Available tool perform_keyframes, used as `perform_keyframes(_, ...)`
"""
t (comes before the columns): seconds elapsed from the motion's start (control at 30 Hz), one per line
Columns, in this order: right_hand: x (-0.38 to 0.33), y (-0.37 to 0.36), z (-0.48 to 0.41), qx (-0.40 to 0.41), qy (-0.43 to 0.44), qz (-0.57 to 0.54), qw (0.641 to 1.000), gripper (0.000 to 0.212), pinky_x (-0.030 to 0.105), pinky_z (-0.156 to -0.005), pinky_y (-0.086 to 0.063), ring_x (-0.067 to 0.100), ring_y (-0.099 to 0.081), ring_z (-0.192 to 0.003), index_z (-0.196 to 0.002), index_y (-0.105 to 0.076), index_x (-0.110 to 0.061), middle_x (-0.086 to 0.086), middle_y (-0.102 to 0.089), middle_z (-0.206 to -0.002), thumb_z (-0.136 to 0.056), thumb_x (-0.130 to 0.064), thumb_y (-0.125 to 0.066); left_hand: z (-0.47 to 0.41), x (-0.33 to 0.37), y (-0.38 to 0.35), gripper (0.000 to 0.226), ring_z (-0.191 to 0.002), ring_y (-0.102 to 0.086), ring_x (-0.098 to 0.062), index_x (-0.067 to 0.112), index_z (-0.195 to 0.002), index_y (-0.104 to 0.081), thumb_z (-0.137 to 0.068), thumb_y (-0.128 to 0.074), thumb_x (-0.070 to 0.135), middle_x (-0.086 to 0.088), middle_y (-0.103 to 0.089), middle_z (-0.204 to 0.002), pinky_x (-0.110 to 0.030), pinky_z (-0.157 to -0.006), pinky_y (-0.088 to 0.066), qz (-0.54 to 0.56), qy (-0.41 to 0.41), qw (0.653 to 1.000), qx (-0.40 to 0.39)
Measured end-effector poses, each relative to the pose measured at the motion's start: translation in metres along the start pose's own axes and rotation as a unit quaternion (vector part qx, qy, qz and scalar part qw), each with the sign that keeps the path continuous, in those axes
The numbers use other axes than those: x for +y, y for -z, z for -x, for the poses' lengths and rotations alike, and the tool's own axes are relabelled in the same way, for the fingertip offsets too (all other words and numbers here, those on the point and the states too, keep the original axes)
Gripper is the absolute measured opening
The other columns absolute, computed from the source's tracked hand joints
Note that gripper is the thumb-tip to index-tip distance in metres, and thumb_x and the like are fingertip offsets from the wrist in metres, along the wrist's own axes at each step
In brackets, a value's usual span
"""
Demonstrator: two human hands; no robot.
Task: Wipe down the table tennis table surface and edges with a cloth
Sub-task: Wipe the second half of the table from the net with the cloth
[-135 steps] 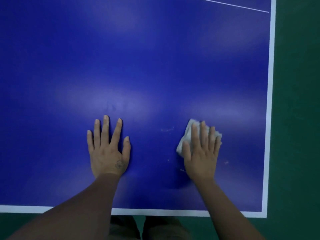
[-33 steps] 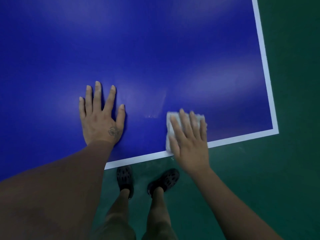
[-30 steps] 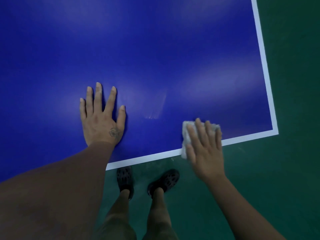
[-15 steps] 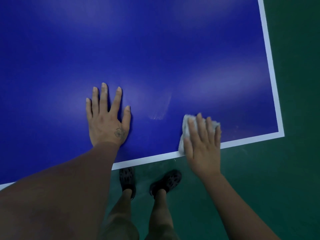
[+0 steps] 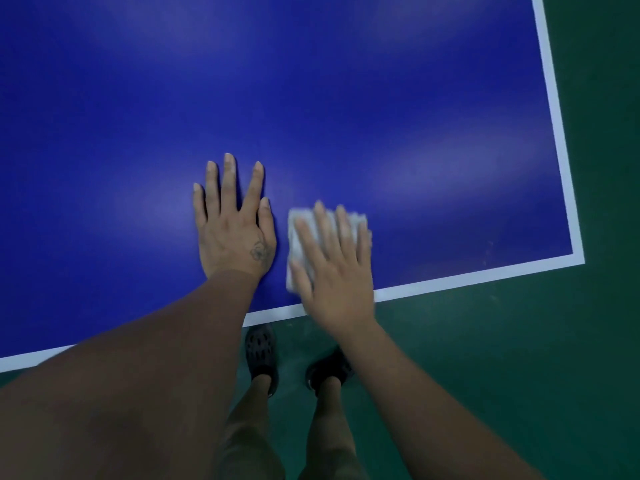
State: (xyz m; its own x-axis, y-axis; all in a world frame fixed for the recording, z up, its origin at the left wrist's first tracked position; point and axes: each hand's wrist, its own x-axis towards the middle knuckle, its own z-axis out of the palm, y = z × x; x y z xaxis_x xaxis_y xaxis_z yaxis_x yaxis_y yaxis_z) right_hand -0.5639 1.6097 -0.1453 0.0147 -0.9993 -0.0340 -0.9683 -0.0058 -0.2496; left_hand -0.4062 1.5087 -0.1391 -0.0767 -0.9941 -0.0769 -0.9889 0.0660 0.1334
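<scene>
The blue table tennis table (image 5: 346, 98) fills the upper view, with a white border line along its near and right edges. A folded white cloth (image 5: 298, 233) lies on the blue surface just inside the near edge. My right hand (image 5: 332, 261) presses flat on the cloth with straight fingers, motion-blurred, and covers most of it. My left hand (image 5: 235, 223) rests flat on the table with fingers spread, just left of the cloth.
The table's near right corner (image 5: 578, 258) shows at the right, with small pale specks on the blue beside it. Green floor (image 5: 519, 375) lies below and to the right. My legs and dark shoes (image 5: 261, 355) stand under the near edge.
My right hand has slid the cloth leftward along the near edge, close to my left hand. The left hand stays planted on the table. The camera view has shifted slightly.
</scene>
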Motion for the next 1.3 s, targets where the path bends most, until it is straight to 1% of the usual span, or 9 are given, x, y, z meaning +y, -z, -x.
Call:
perform_keyframes(0.17, 0.058, 0.018, 0.101, -0.065, -0.018, 0.036, 0.997, 0.063, 0.07, -0.128, -0.017, 0.035, -0.009, -0.168, -0.173, -0.02, -0.026, 0.003, -0.011, -0.182, -0.115, -0.047, -0.03, 0.002, 0.0, 0.004, 0.06, -0.168, 0.006, -0.029, 0.037, -0.173, -0.007, -0.114, -0.01, 0.05, -0.004, 0.002, -0.182, -0.054, -0.135, -0.004, 0.0, -0.003, 1.0, -0.007)
perform_keyframes(0.43, 0.035, 0.026, -0.038, -0.01, -0.312, 0.003, 0.95, 0.066, 0.062, -0.133, 0.0, 0.035, 0.0, -0.168, -0.174, -0.012, -0.025, 0.008, -0.003, -0.182, -0.115, -0.05, -0.026, 0.006, -0.015, 0.018, 0.056, -0.168, -0.004, -0.033, 0.024, -0.171, -0.029, -0.117, -0.027, 0.038, -0.009, -0.013, -0.18, -0.05, -0.136, -0.003, 0.066, -0.063, 0.996, -0.013)
perform_keyframes(0.5, -0.002, 0.014, -0.047, 0.001, -0.276, 0.017, 0.961, 0.067, 0.064, -0.132, -0.002, 0.037, -0.004, -0.168, -0.174, -0.013, -0.025, 0.01, -0.006, -0.182, -0.114, -0.051, -0.027, 0.009, -0.029, 0.019, 0.055, -0.168, -0.008, -0.031, 0.022, -0.17, -0.032, -0.116, -0.03, 0.035, -0.01, -0.017, -0.18, -0.047, -0.136, -0.005, 0.073, -0.104, 0.992, -0.015)
perform_keyframes(0.63, -0.066, -0.006, 0.023, -0.007, -0.082, 0.014, 0.997, 0.063, 0.066, -0.132, -0.009, 0.036, -0.008, -0.168, -0.173, -0.022, -0.026, 0.008, -0.012, -0.181, -0.115, -0.047, -0.035, 0.017, -0.049, 0.019, 0.055, -0.167, -0.012, -0.028, 0.024, -0.171, -0.029, -0.117, -0.028, 0.037, -0.006, -0.018, -0.18, -0.046, -0.136, -0.011, 0.045, -0.152, 0.987, 0.0)
perform_keyframes(0.77, -0.025, 0.006, 0.082, -0.058, -0.01, 0.03, 0.998, 0.059, 0.068, -0.13, -0.016, 0.035, -0.01, -0.168, -0.172, -0.028, -0.024, 0.006, -0.016, -0.181, -0.117, -0.043, -0.031, 0.018, -0.048, 0.019, 0.058, -0.168, -0.008, -0.026, 0.027, -0.171, -0.027, -0.115, -0.025, 0.042, -0.005, -0.017, -0.18, -0.046, -0.136, -0.009, 0.046, -0.142, 0.989, 0.001)
perform_keyframes(0.87, 0.032, 0.025, 0.055, -0.068, -0.158, 0.085, 0.981, 0.061, 0.066, -0.13, -0.006, 0.038, -0.001, -0.168, -0.174, -0.018, -0.021, 0.011, -0.005, -0.181, -0.116, -0.041, -0.012, 0.018, -0.047, 0.019, 0.057, -0.168, -0.006, -0.025, 0.028, -0.171, -0.025, -0.116, -0.025, 0.041, -0.004, -0.015, -0.181, -0.047, -0.136, -0.008, 0.034, -0.141, 0.989, 0.0)
perform_keyframes(0.97, 0.042, 0.031, 0.016, -0.019, -0.331, 0.03, 0.943, 0.062, 0.062, -0.132, 0.001, 0.036, 0.002, -0.168, -0.174, -0.013, -0.023, 0.009, -0.002, -0.182, -0.116, -0.04, -0.025, 0.02, -0.041, 0.018, 0.056, -0.168, -0.006, -0.026, 0.026, -0.171, -0.028, -0.116, -0.03, 0.036, -0.006, -0.016, -0.18, -0.048, -0.136, -0.009, 0.027, -0.13, 0.991, -0.001)
perform_keyframes(1.17, -0.013, 0.002, 0.037, 0.013, -0.065, 0.009, 0.998, 0.063, 0.065, -0.132, -0.012, 0.032, -0.01, -0.168, -0.171, -0.029, -0.028, 0.004, -0.017, -0.181, -0.113, -0.049, -0.039, 0.022, 0.011, 0.017, 0.055, -0.167, -0.014, -0.031, 0.011, -0.165, -0.037, -0.113, -0.034, 0.029, -0.013, -0.024, -0.177, -0.05, -0.136, -0.008, 0.056, -0.073, 0.996, 0.014)
perform_keyframes(1.3, 0.059, 0.014, 0.047, 0.027, 0.009, 0.004, 1.0, 0.06, 0.064, -0.13, -0.022, 0.031, -0.02, -0.166, -0.169, -0.037, -0.029, 0.001, -0.028, -0.178, -0.112, -0.049, -0.045, 0.017, 0.08, 0.007, 0.059, -0.167, -0.014, -0.026, 0.01, -0.166, -0.033, -0.112, -0.038, 0.033, -0.01, -0.025, -0.177, -0.049, -0.136, -0.008, 0.073, -0.09, 0.993, 0.013)
